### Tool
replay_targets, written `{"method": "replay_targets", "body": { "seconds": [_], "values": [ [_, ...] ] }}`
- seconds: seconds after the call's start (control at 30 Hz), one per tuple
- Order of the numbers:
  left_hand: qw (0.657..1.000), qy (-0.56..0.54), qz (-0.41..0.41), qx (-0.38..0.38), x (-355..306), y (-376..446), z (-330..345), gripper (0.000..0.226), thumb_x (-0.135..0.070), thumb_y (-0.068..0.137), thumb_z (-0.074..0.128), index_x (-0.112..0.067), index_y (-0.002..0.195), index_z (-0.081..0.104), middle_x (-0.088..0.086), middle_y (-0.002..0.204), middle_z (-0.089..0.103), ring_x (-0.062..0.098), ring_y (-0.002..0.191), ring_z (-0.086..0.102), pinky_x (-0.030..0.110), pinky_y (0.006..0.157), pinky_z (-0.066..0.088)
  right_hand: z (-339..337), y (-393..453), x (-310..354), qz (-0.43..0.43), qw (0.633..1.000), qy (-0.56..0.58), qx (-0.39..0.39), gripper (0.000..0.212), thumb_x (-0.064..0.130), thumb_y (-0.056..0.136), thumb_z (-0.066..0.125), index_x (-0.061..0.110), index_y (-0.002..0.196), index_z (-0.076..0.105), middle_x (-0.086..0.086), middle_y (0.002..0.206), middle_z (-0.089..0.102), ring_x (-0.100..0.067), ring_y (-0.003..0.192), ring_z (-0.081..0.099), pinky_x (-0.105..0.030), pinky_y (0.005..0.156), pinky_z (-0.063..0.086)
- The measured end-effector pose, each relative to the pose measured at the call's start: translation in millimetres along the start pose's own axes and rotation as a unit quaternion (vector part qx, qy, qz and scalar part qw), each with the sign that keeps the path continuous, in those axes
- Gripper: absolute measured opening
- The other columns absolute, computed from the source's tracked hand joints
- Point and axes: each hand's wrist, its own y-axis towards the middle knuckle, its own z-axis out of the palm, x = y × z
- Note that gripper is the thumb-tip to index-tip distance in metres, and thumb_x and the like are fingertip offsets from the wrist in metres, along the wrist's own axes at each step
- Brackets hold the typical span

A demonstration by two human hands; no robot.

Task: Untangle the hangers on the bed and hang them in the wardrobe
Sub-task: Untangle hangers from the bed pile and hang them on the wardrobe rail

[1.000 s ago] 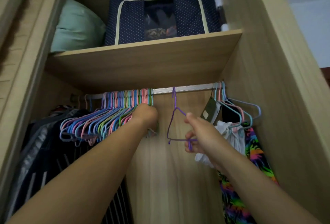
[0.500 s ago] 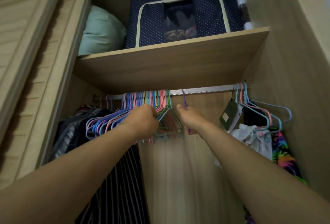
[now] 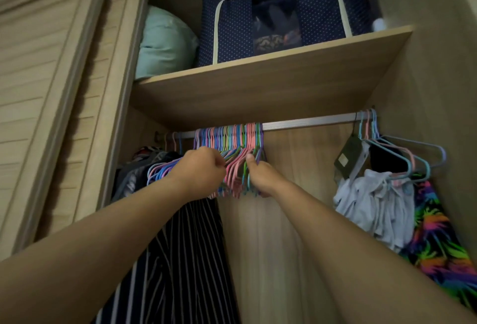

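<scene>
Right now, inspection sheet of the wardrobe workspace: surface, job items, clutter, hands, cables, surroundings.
Surface: metal rail under wooden shelf.
Job's things: bunch of coloured hangers packed left of centre on the rail.
Clutter: striped garment, white clothes, neon print garment, few hangers at right.
Grippers: left hand and right hand both grip the bunch.
Cables: nothing seen.
Surroundings: storage box, green pillow, louvred door.

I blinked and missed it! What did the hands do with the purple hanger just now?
The right hand slid the purple hanger left along the rail into the coloured hanger bunch. The left hand stayed gripping that bunch. The shelf and clothes didn't change.
</scene>
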Motion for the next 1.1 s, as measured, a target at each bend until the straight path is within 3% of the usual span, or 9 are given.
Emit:
{"method": "replay_targets", "body": {
  "seconds": [0.13,0.27,0.4,0.5,0.57,0.63,0.87,0.97,1.1],
  "values": [
    [1.0,0.002,-0.002,0.026,12,-14,-16,0.016,-0.017,0.088,0.054,-0.011,0.085,0.068,0.014,0.089,0.068,0.025,0.078,0.061,0.043,0.079,0.055,-12,-26,12,0.02,1.0,0.02,-0.012,0.074,0.057,0.104,0.02,0.0,0.135,0.056,-0.024,0.139,0.055,-0.038,0.126,0.055,-0.038,0.105,0.045],
    [0.997,-0.012,-0.009,0.073,23,-42,-25,0.015,-0.017,0.092,0.053,-0.012,0.082,0.062,0.021,0.085,0.067,0.032,0.071,0.063,0.049,0.072,0.057,-16,-62,18,0.034,0.999,0.015,-0.01,0.041,0.022,0.106,0.033,-0.004,0.131,0.053,-0.028,0.135,0.055,-0.041,0.123,0.055,-0.037,0.097,0.046],
    [0.99,-0.049,-0.021,0.133,42,-80,-20,0.011,-0.017,0.096,0.053,-0.015,0.085,0.054,0.022,0.08,0.064,0.029,0.065,0.059,0.044,0.065,0.056,-8,-111,13,0.067,0.996,-0.055,-0.021,0.041,0.02,0.098,0.043,0.001,0.134,0.048,-0.026,0.137,0.054,-0.043,0.119,0.058,-0.042,0.094,0.05],
    [0.98,-0.061,-0.053,0.179,58,-117,-9,0.014,-0.021,0.098,0.054,-0.017,0.103,0.066,0.007,0.084,0.067,0.024,0.074,0.064,0.036,0.066,0.054,8,-166,12,0.075,0.984,-0.152,0.051,0.043,0.007,0.098,0.041,-0.004,0.139,0.046,-0.027,0.142,0.05,-0.04,0.127,0.054,-0.038,0.094,0.049],
    [0.975,-0.062,-0.074,0.198,63,-141,-6,0.022,-0.023,0.099,0.054,-0.012,0.112,0.068,0.0,0.084,0.066,0.018,0.074,0.064,0.031,0.064,0.053,16,-194,14,0.078,0.972,-0.193,0.104,0.045,0.006,0.097,0.042,-0.005,0.141,0.042,-0.027,0.142,0.05,-0.04,0.127,0.054,-0.032,0.076,0.051],
    [0.97,-0.048,-0.096,0.217,61,-171,-13,0.024,-0.023,0.099,0.053,-0.011,0.109,0.071,0.0,0.082,0.066,0.017,0.073,0.063,0.029,0.064,0.052,20,-225,21,0.079,0.96,-0.217,0.157,0.046,0.008,0.099,0.042,-0.003,0.144,0.039,-0.026,0.142,0.049,-0.04,0.126,0.054,-0.028,0.06,0.041],
    [0.969,0.032,-0.172,0.172,27,-277,-85,0.022,-0.021,0.094,0.053,-0.017,0.08,0.07,-0.005,0.067,0.064,0.019,0.073,0.063,0.029,0.065,0.047,20,-300,66,0.015,0.972,-0.124,0.201,0.049,0.007,0.094,0.039,0.007,0.143,0.043,-0.024,0.13,0.056,-0.041,0.104,0.062,-0.039,0.069,0.058],
    [0.954,0.038,-0.244,0.171,14,-347,-112,0.023,-0.018,0.09,0.052,-0.011,0.086,0.074,0.005,0.076,0.071,0.023,0.076,0.069,0.033,0.067,0.057,40,-361,80,-0.022,0.946,-0.092,0.309,0.055,0.008,0.098,0.036,0.016,0.152,0.028,-0.017,0.132,0.051,-0.031,0.098,0.059,-0.034,0.069,0.053],
    [0.916,0.071,-0.338,0.201,-3,-439,-145,0.023,-0.014,0.086,0.052,-0.009,0.089,0.075,0.005,0.074,0.07,0.025,0.079,0.069,0.031,0.069,0.057,67,-455,104,-0.068,0.908,-0.076,0.407,0.053,0.006,0.099,0.033,0.012,0.151,0.028,-0.015,0.125,0.056,-0.022,0.076,0.053,-0.031,0.057,0.039]
  ]
}}
